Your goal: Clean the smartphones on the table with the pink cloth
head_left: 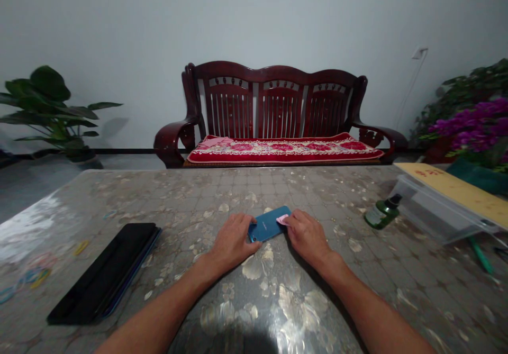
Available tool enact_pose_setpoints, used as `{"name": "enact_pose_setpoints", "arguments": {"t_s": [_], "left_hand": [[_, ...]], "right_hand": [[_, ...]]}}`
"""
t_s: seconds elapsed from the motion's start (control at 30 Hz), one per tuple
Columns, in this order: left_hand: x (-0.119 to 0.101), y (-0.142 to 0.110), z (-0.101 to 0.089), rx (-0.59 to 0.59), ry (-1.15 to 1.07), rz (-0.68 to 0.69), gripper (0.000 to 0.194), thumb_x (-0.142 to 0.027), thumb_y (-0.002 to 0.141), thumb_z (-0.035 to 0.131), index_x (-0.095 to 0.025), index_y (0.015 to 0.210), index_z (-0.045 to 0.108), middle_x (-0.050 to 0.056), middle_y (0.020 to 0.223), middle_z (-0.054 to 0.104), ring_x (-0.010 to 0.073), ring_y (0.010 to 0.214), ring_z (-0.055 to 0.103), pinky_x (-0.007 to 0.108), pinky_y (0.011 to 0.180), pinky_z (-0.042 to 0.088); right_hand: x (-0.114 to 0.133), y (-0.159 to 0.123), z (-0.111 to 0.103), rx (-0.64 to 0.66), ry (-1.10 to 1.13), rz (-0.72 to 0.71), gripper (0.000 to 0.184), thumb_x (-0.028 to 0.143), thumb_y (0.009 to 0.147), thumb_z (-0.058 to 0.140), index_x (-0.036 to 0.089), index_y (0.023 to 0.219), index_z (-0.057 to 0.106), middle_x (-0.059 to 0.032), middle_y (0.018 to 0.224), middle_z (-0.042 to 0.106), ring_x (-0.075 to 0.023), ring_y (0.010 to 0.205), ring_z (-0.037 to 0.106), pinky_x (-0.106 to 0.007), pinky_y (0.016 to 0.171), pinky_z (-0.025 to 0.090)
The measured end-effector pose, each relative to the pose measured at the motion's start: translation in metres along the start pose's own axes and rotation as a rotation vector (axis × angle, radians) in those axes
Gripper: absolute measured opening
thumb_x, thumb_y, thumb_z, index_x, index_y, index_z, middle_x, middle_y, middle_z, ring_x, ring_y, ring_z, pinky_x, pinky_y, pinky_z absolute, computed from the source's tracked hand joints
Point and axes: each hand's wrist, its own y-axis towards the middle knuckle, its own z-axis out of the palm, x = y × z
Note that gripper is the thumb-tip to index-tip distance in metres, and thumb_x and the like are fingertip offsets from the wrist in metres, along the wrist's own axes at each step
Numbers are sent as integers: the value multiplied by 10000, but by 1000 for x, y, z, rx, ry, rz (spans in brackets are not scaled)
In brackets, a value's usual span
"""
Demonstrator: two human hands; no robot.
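A blue smartphone [266,226] lies on the patterned tablecloth with its back facing up, a small camera at its lower left corner. My left hand [237,237] grips its left end, thumb along the near edge and fingers at the far edge. In my right hand [306,233] a small pinkish-white cloth [282,219] is pinched and pressed against the right part of the phone's back. The fingertips of the right hand partly hide the cloth and the phone's right end.
A stack of dark phones or tablets [105,274] lies left, near colourful rubber bands [35,274]. Right stand a green spray bottle [381,212] and a clear plastic box [428,211] under a yellow board [460,184]. A wooden bench [278,100] stands beyond the table [190,190].
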Motion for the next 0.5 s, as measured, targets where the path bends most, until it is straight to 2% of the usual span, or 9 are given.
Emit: {"name": "enact_pose_setpoints", "arguments": {"t_s": [0.1, 0.17, 0.37, 0.5], "left_hand": [[-3, -1, -2, 5, 18, -22, 330, -311, 761, 697, -203, 1057, 600, 70, 1016, 655, 289, 1014, 591, 395, 895, 463], [-5, -1, -2, -6, 21, -38, 315, -310, 760, 695, -203, 1040, 599, 70, 995, 655, 290, 998, 597, 392, 883, 463], [-11, -2, -2, -26, 63, -129, 353, -362, 744, 741, -181, 1010, 595, 89, 971, 650, 314, 988, 599, 409, 871, 456], [-14, -2, -3, 11, 107, -162, 444, -441, 742, 790, -164, 1032, 600, 108, 1018, 649, 322, 1004, 599, 409, 871, 450]], "right_hand": [[4, 1, 2, 18, 69, -166, 290, 117, 936, 524, 251, 1074, 741, -55, 915, 657, -180, 862, 593, -263, 768, 442], [6, 1, 3, 14, 133, -223, 273, 126, 938, 535, 251, 1060, 745, -45, 900, 656, -169, 851, 593, -250, 759, 442], [-6, 1, 8, -89, 288, -12, 309, 118, 930, 542, 280, 1093, 749, -21, 865, 652, -147, 838, 616, -220, 750, 457], [-14, 2, 11, -97, 302, 49, 316, 129, 918, 557, 289, 1107, 753, -20, 876, 664, -154, 839, 632, -231, 746, 468]]}}
